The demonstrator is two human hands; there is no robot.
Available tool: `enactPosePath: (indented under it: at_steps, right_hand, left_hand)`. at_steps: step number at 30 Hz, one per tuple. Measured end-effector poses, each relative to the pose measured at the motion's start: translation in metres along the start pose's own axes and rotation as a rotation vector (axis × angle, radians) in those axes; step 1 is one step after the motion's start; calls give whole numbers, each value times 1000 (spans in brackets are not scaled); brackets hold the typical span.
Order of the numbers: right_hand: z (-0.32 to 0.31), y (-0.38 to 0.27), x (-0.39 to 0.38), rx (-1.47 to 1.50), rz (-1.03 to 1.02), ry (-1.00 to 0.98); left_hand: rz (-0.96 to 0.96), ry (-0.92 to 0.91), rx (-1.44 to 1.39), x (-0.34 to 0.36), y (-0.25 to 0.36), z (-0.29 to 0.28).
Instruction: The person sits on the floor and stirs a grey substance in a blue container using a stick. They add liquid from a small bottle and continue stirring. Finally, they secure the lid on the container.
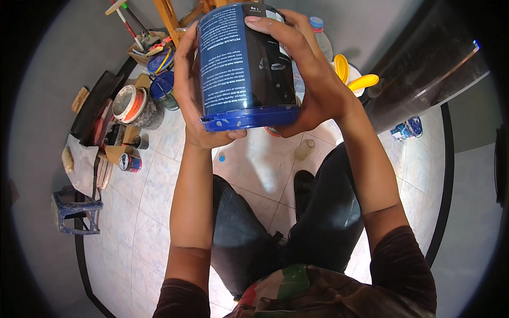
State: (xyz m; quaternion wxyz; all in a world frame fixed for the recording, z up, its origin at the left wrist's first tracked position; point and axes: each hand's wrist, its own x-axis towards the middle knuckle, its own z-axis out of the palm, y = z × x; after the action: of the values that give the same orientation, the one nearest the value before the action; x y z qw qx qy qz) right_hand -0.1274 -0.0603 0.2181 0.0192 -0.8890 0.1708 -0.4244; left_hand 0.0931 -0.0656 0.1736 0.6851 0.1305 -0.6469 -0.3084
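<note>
Raised in front of me is a cylindrical paint can (238, 63) with a dark blue and black printed label. Its blue lid (249, 119), flecked with grey paint, is at the end nearer me, and the print appears upside down. My left hand (192, 106) wraps the can's left side, with fingers beneath the lid's rim. On the other side my right hand (318, 74) grips the can, one finger lying across the label near the far end. Both hands are closed on the can. The can's far side is hidden.
A clear bottle (305, 149) and a small blue cap (222, 158) lie on the tiled floor. To the left stand a paint-stained bucket (148, 111), a small can (130, 162) and a blue stool (79, 212). A large dark cylinder (424, 79) leans in at right, near another blue can (407, 129).
</note>
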Motion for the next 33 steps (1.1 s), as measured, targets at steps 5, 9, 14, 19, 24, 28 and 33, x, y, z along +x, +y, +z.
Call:
enactPosePath:
  at_steps: [5, 9, 14, 19, 24, 28, 33]
  right_hand:
    - [-9, -11, 7, 33, -7, -56]
    - [-6, -22, 9, 65, 1, -15]
    - [-1, -22, 8, 81, -40, 35]
    - [9, -21, 5, 69, 52, 116]
    - [60, 4, -29, 747, 781, 125]
    - [123, 20, -84, 1181, 1419, 111]
    - [138, -3, -113, 1198, 1713, 153]
  left_hand:
    - [71, -5, -15, 3, 9, 1]
    - [134, -24, 104, 2, 15, -2]
    - [161, -49, 133, 1, 16, -10]
    - [-37, 56, -18, 1, 24, -1]
    - [-921, 107, -224, -13, 13, -14]
    - [-1328, 147, -164, -80, -42, -39]
    - [-1416, 187, -182, -106, -30, -18]
